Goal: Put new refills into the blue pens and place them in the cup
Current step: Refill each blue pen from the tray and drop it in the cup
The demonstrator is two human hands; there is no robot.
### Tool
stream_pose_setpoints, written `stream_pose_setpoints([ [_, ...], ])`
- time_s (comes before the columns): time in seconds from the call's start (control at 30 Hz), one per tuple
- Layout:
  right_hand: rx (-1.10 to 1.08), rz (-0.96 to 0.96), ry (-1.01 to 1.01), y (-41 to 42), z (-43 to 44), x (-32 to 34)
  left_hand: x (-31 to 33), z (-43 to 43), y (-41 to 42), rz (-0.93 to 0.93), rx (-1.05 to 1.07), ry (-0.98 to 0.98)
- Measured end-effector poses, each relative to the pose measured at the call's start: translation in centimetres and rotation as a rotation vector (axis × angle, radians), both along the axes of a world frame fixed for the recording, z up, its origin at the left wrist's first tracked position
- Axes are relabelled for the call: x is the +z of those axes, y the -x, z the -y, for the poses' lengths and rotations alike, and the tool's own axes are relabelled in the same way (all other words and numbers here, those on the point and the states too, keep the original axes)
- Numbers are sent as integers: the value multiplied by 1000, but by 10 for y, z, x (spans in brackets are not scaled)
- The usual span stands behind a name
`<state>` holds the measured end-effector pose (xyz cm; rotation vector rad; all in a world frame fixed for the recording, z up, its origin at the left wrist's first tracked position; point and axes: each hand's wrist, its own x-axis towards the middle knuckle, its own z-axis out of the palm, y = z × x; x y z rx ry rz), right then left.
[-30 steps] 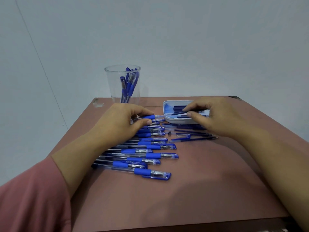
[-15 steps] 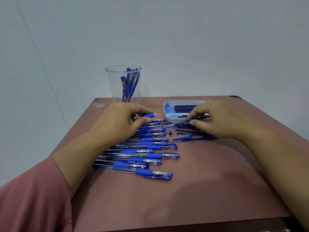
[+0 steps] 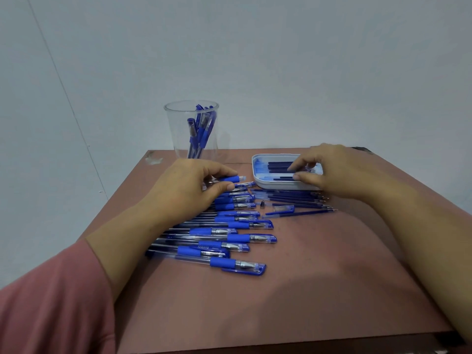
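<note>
Left hand (image 3: 194, 186) pinches a blue-gripped pen (image 3: 231, 179) between thumb and forefinger, holding it at the far end of a row of blue pens (image 3: 219, 240) laid side by side on the reddish-brown table (image 3: 319, 290). Right hand (image 3: 339, 169) reaches over a white tray (image 3: 258, 183) on the far right part of the table, its curled forefinger and thumb down among the dark blue refills (image 3: 278, 164) lying inside; whether the fingers have closed on one cannot be told from this angle. Just in front of the tray, a loose bundle of refills (image 3: 288, 196) lies on the table, with a single refill (image 3: 301, 213) and a clear-and-blue pen cap (image 3: 283, 208) on its near side, and a small metal tip (image 3: 262, 204) between the bundle and the row of blue pens. A clear plastic cup (image 3: 173, 134) stands upright at the far edge of the table, behind the left hand, with a handful of blue pens (image 3: 201, 129) leaning inside it. A pink sleeve (image 3: 51, 302) covers the left arm at the lower-left corner, and a pale wall (image 3: 306, 60) fills the background.
</note>
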<state>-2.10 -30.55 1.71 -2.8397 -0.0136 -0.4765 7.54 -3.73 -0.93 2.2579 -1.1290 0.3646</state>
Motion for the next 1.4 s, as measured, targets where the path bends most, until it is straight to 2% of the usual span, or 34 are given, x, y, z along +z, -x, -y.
stream_pose_setpoints([
  [0.27, -22, -315, 146, -35, 6, 10, 0, 0, -1, -4, -8, 2],
  [0.47, -15, -371, 167, -46, 9, 5, -1, 1, -2, -5, -18, 4],
  [0.8, -35, -217, 13, -53, 17, -7, -1, 1, -1, 1, -21, 3],
  [1.0, -2, -16, 101, -48, 12, -7, 0, 1, 0, -10, -14, -1],
  [1.4, 174, 233, -210, 15, -34, 10, 2, -1, 5, -16, 0, 75],
])
